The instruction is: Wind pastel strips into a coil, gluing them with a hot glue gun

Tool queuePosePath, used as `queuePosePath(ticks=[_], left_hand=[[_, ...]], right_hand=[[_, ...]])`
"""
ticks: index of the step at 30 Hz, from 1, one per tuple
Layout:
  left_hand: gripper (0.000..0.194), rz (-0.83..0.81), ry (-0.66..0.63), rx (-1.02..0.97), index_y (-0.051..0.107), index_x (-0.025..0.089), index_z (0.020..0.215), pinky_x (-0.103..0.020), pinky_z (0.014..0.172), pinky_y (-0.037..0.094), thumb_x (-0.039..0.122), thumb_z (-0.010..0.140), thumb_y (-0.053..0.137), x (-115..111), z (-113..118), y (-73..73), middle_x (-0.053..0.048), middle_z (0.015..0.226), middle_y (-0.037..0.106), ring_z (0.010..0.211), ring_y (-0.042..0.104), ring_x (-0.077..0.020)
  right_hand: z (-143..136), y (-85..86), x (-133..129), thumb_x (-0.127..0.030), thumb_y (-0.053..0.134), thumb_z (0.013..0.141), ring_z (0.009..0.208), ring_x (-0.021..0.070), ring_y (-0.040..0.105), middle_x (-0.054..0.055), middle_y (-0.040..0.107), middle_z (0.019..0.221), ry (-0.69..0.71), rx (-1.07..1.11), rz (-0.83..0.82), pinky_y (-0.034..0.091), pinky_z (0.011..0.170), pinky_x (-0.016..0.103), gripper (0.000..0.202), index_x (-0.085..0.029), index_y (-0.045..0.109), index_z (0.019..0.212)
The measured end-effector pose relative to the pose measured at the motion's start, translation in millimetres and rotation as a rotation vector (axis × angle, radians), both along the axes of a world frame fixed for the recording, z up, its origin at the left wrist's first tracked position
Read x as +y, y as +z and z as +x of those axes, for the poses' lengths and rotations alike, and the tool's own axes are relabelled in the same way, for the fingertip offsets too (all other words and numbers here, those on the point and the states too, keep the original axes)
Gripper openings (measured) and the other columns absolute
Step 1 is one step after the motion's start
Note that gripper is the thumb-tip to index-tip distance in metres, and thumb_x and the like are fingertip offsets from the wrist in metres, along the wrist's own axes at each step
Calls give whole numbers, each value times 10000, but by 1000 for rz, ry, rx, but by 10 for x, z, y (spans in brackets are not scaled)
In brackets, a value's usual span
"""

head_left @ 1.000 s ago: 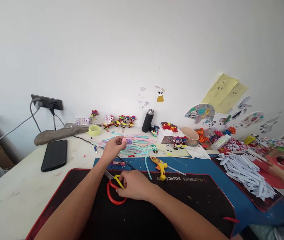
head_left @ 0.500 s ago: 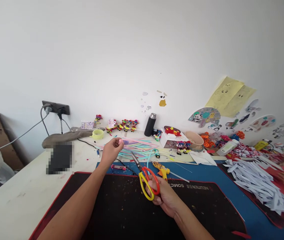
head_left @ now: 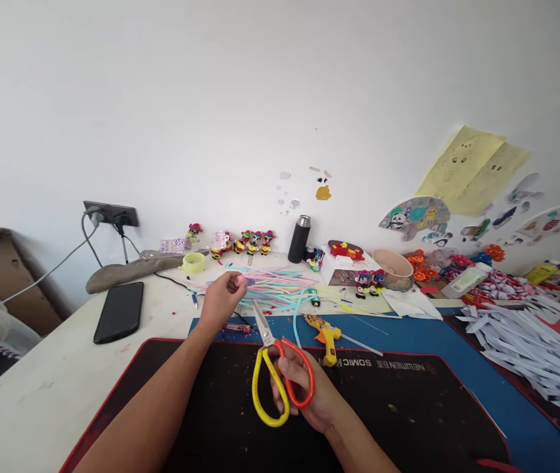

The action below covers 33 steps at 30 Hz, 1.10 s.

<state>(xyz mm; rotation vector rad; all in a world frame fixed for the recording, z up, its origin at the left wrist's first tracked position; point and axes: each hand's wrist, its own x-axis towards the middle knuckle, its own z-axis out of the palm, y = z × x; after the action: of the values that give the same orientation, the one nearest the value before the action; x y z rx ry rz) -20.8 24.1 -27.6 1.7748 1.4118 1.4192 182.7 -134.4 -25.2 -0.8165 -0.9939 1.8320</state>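
Note:
My left hand (head_left: 221, 301) is closed, thumb and fingertips pinching a small pink-and-purple piece (head_left: 241, 281) whose exact kind I cannot make out. Under and beyond it lies a spread of pastel pipe cleaners (head_left: 280, 284). Lower and to the right, my right hand (head_left: 312, 389) grips scissors (head_left: 266, 336) with one yellow and one red handle. Their blades point up and left toward the pipe cleaners. A pale blue pipe cleaner (head_left: 296, 315) curves down behind the right hand; whether the fingers touch it is hidden.
A yellow glue gun (head_left: 328, 336) lies on the blue surface beyond the black mat (head_left: 383, 420). A phone (head_left: 119, 313) rests at left. Behind stand a black flask (head_left: 300, 239), small figures (head_left: 255, 242) and yellow tape (head_left: 193, 263). White strips (head_left: 531, 351) are heaped at right.
The scissors have turned in my right hand, the yellow handle swinging left and away from the red one. My left hand stays nearly in place. The co-worker's hand at right is out of view.

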Motion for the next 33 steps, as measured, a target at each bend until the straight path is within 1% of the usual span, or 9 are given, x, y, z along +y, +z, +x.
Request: queuePosePath(ticks=[3,6,9,12,16,18,23,30,33], left_hand=[[230,11,-19,18,663,203,956,-272,658,495,396,842,610,-6,14,-8,-6,765,699,673,658,-177],[233,12,-28,22,661,203,963,-274,659,501,397,843,612,-3,22,-14,-9,772,702,673,662,-178],[225,18,-22,38,660,206,968,-276,658,500,386,841,611,2,22,-16,-9,777,703,676,666,-179],[221,31,-20,56,655,208,977,-282,671,505,376,842,607,-1,19,-20,-15,796,714,691,678,-185],[213,47,-8,97,649,211,973,-288,674,505,381,856,594,-15,19,-23,-21,807,722,700,688,-192],[220,62,2,131,648,212,985,-292,672,503,384,861,588,-20,20,-22,-23,813,725,697,687,-195],[238,102,47,216,651,217,1022,-305,695,503,374,853,592,-10,16,-29,-48,900,747,743,692,-209],[226,114,52,245,663,211,1019,-304,678,487,345,854,587,-13,12,-23,-45,885,733,737,682,-212],[228,111,53,250,661,210,1028,-300,677,480,336,856,581,-27,19,-14,-48,903,736,748,683,-212]], right_hand=[[-16,-5,53,-518,796,848,467,143,641,32,704,682,-8,38,-16,303,341,175,534,-126,622,1166],[-39,-32,75,-503,784,859,490,148,666,41,727,764,-12,96,-37,325,349,183,517,-136,625,1187],[-56,-55,77,-466,799,853,462,119,634,32,727,804,-12,149,-58,321,359,186,498,-150,625,1196],[-64,-43,78,-451,819,848,417,75,565,5,696,786,-14,191,-57,271,360,181,471,-162,630,1167],[-94,3,94,-534,790,873,358,21,448,-42,604,700,2,192,-40,224,367,178,460,-149,641,1076],[-126,10,103,-573,760,886,337,17,417,-51,579,670,-4,139,-44,209,358,182,474,-144,637,1046],[-218,3,118,-593,778,855,338,49,462,-17,647,722,-41,-41,-43,218,340,191,519,-155,621,1084],[-217,103,152,-694,731,846,346,23,396,-20,648,722,-152,-1,-3,257,378,189,605,-153,631,1098],[-187,87,157,-720,710,846,352,33,409,-14,657,728,-165,-11,-1,249,373,194,640,-155,629,1135]])
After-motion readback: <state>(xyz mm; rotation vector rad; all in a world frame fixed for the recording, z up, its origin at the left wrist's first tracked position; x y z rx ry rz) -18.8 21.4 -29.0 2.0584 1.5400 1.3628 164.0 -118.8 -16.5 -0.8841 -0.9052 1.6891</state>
